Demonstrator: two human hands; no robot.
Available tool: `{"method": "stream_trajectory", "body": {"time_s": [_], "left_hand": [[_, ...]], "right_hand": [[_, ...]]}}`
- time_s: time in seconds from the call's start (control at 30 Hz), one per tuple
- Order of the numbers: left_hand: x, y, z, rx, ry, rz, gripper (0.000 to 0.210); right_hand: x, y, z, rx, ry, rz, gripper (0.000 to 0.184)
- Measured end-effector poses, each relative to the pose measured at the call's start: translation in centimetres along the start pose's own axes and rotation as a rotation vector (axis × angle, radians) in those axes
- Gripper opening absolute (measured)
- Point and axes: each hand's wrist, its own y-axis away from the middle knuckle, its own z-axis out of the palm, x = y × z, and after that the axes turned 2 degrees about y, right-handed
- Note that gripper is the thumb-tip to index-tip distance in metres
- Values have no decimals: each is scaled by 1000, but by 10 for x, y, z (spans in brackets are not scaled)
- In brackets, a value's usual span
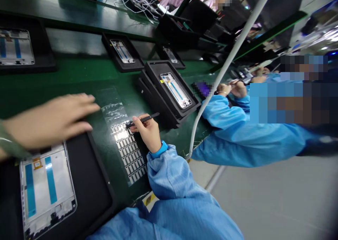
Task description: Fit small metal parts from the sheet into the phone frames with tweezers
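In the head view my left hand (60, 118) is open, palm down and slightly blurred, above the far end of a phone frame (41, 185). That frame has two blue strips and lies in a black foam tray (92, 183). My right hand (148, 134) pinches black tweezers (149, 118). The tips of the tweezers are at the upper part of a clear sheet of small pale stickers (130, 153), which lies flat on the green bench. Whether the tips grip a sticker is too small to tell.
Stacked black trays (158, 95) with another phone frame (176, 90) stand beyond my right hand. More trays (120, 65) line the back of the green bench (76, 74). A white cable (235, 53) crosses the right side, near a co-worker's blue sleeve (237, 138).
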Motion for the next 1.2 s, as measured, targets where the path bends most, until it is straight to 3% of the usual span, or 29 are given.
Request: {"method": "stream_trajectory", "body": {"time_s": [0.07, 0.13, 0.2, 0.3, 0.47, 0.53, 0.63, 0.73, 0.8, 0.87, 0.93, 1.03, 1.2], "left_hand": [[41, -4, 32, -157, -16, 168, 49], [68, -8, 58, -198, -33, 193, 47], [79, -10, 71, -205, -41, 180, 44], [79, -9, 73, -198, -48, 159, 40], [82, -16, 55, -174, -73, 131, 40], [66, -27, 39, -133, -137, 42, 41], [6, -33, 0, -8, -307, -292, 33], [-69, -14, -39, 105, -493, -663, 35], [-108, 6, -53, 84, -551, -782, 32], [-130, 23, -57, 31, -578, -805, 29], [-135, 32, -55, -14, -601, -784, 30], [-119, 36, -51, -52, -633, -712, 25], [-51, 55, -52, -57, -662, -541, 28]], "right_hand": [[0, 0, 1, 9, -20, 7, 36], [0, -1, 2, 9, -50, 21, 37], [0, -2, 2, -10, -83, 32, 37], [-4, -6, 0, -61, -182, 71, 36], [-17, -15, -6, -46, -463, 182, 36], [-21, -19, -9, -8, -537, 200, 40], [-22, -22, -9, -10, -567, 233, 41], [-21, -21, -7, -25, -573, 246, 40], [-21, -19, -5, -34, -574, 250, 41], [-22, -18, -3, -40, -572, 248, 42], [-23, -18, -2, -44, -573, 242, 43], [-26, -16, -2, -58, -589, 235, 43], [-35, -6, 2, -155, -644, 248, 40]]}}
